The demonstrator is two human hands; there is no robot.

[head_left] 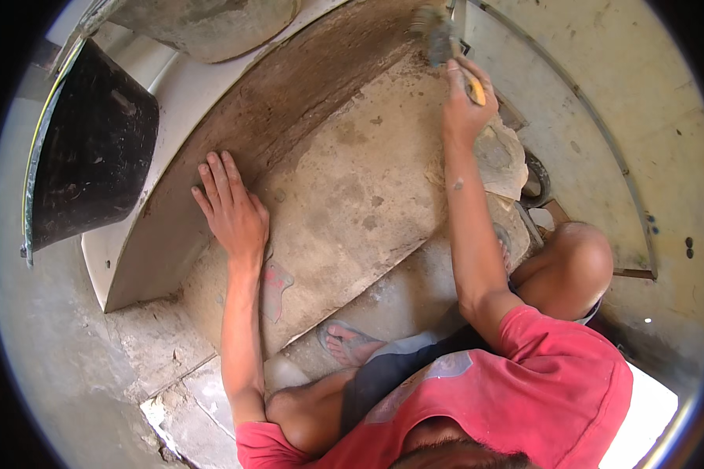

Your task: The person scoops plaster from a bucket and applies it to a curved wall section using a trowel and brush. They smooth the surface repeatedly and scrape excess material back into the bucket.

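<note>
My right hand is wrapped round the yellow handle of a paintbrush. The brush head is blurred and sits at the far end of a damp-looking brown upright face, close to the corner with the pale panel. Flat against that same face, nearer me and to the left, rests my left hand, fingers stretched out and holding nothing. Between my arms lies a stained beige slab, meeting the foot of the upright face.
A black bucket and a large grey, mortar-stained vessel stand on the white ledge. A flat piece with pink marks lies by my left forearm. Broken stone sits beside my right forearm. A pale panel rises on the right.
</note>
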